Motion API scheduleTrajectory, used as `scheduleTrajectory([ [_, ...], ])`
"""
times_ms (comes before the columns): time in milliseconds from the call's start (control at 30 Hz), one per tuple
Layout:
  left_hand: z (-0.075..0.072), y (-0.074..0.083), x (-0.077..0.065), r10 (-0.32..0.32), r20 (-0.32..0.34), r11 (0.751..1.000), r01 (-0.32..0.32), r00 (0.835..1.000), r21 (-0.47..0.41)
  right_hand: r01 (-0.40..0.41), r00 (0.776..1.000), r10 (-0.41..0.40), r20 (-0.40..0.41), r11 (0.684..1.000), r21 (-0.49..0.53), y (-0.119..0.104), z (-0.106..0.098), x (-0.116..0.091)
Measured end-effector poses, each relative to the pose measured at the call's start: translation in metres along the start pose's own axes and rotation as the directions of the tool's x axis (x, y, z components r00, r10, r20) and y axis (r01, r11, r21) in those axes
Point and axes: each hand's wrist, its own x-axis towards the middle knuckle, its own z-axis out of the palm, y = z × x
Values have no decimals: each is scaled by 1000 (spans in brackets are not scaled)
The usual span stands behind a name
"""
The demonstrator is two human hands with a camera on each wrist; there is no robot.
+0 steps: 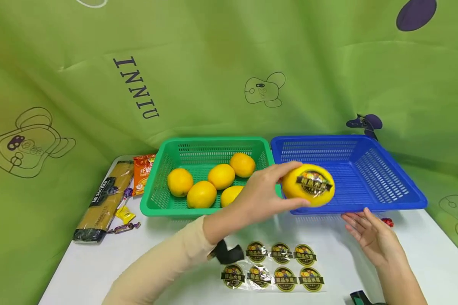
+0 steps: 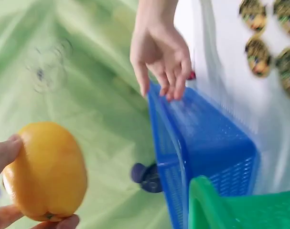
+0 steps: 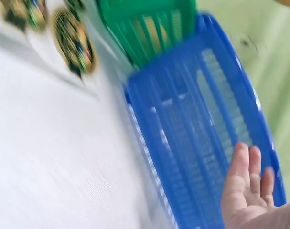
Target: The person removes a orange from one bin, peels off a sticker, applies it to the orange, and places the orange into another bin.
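Observation:
My left hand (image 1: pixel 263 192) grips an orange (image 1: pixel 308 185) between thumb and fingers, raised over the front left part of the blue basket (image 1: pixel 366 207). A black and gold round sticker (image 1: pixel 314 183) shows on the orange's side in the head view. In the left wrist view the orange (image 2: pixel 51 171) shows its bare skin and stem end. Palm up and holding nothing, my right hand (image 1: pixel 375 237) is at the blue basket's front rim, fingers loosely extended. Whether its fingertips touch the rim, I cannot tell.
A green basket (image 1: pixel 149 199) with several oranges (image 1: pixel 201 195) stands left of the blue one. In front lies a clear sheet of round stickers (image 1: pixel 285 278). Noodles in a pack (image 1: pixel 104 199), a red snack bag (image 1: pixel 142 171) and sweets (image 1: pixel 125 214) lie at the left.

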Motion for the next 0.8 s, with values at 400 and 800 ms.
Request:
scheduleTrajectory([
  [400,97,-19,171,-401,-105,906,376,910,-194,157,987,-158,-24,987,-44,0,-6,14],
  [800,174,-52,224,-560,-63,828,556,826,-76,170,982,-179,-53,976,-134,-1,-10,9],
])
